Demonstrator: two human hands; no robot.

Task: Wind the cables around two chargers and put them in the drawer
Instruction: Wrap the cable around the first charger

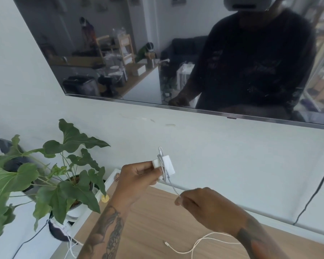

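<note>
A person stands at a wooden tabletop [150, 217] below a wall-mounted television [120, 53], winding a white cable [171, 185] around a white charger [166, 166]. The left hand [137, 181] holds the charger up above the far edge of the table, its fingers and thumb curled around the block's near end. Several turns of cable already cross the charger's middle, and a small loop sticks up above its top edge. From the charger the cable runs down and to the right into the right hand [204, 204], which pinches the strand between thumb and fingertips and holds it taut. The loose remainder of the cable trails below the right forearm and curves across the tabletop, ending in a small connector [166, 243] that lies flat on the wood near the front edge. A leafy potted plant [67, 176] stands just left of the table, with a small yellow object [105, 199] beside its pot. A dark cord [314, 193] hangs down the wall at right.
</note>
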